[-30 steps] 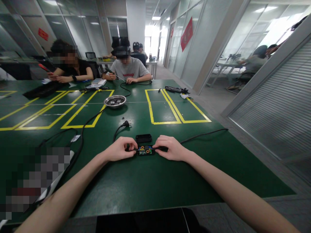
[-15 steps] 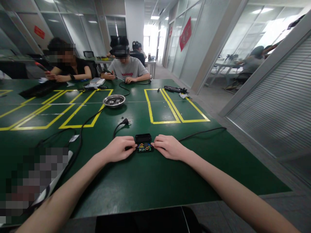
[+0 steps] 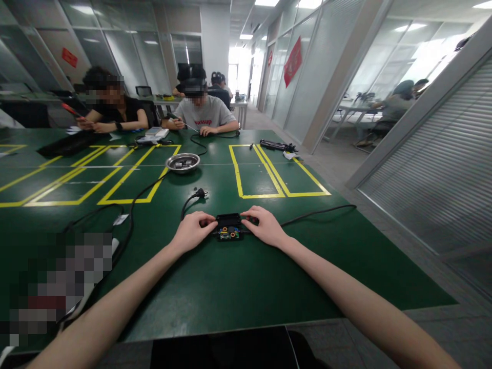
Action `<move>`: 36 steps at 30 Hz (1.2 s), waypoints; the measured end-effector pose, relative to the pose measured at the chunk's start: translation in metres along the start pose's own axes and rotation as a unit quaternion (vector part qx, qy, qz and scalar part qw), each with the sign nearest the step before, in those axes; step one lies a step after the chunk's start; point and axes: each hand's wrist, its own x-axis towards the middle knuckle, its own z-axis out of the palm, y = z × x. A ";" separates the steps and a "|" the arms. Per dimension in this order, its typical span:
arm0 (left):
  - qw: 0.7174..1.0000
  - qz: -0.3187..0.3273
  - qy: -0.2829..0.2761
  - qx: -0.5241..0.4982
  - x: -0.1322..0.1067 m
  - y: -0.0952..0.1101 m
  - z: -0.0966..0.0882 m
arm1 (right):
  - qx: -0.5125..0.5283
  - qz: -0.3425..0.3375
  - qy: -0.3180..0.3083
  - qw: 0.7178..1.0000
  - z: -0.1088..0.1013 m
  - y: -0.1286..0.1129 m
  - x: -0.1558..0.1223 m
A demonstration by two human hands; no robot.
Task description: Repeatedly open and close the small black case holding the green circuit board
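A small black plastic case (image 3: 241, 238) lies on the table in front of me with its circuit board (image 3: 229, 233) bare; copper-coloured coils show on the board. Right behind it is the black case cover (image 3: 228, 219), tilted up with its hollow side toward me. My left hand (image 3: 194, 228) pinches the cover's left end between thumb and fingers. At the right end, the thumb and fingertips of my right hand (image 3: 265, 225) hold the cover too. A black cord (image 3: 319, 210) runs off to the right from the case.
Beyond my left hand lies a black power plug (image 3: 200, 193). A metal bowl (image 3: 183, 163) with small metal parts stands farther back. At left is a blurred-out pale item (image 3: 73, 277) with cables near it. Two people (image 3: 205, 113) work across the green table (image 3: 215, 292).
Both hands have shifted from the sides of the lower case up to the ends of the cover. The cover is now tipped up slightly, and the camera view has moved a little.
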 end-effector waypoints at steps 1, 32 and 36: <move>1.000 -0.018 -0.002 -0.013 0.000 0.001 0.001 | 0.024 0.010 -0.007 1.000 0.001 0.000 0.001; 0.973 -0.065 -0.021 -0.219 0.002 0.002 -0.003 | 0.221 0.085 0.004 0.971 0.003 -0.006 0.002; 0.974 -0.055 -0.034 -0.217 0.001 0.003 -0.006 | 0.213 0.072 0.010 0.974 0.002 -0.009 0.001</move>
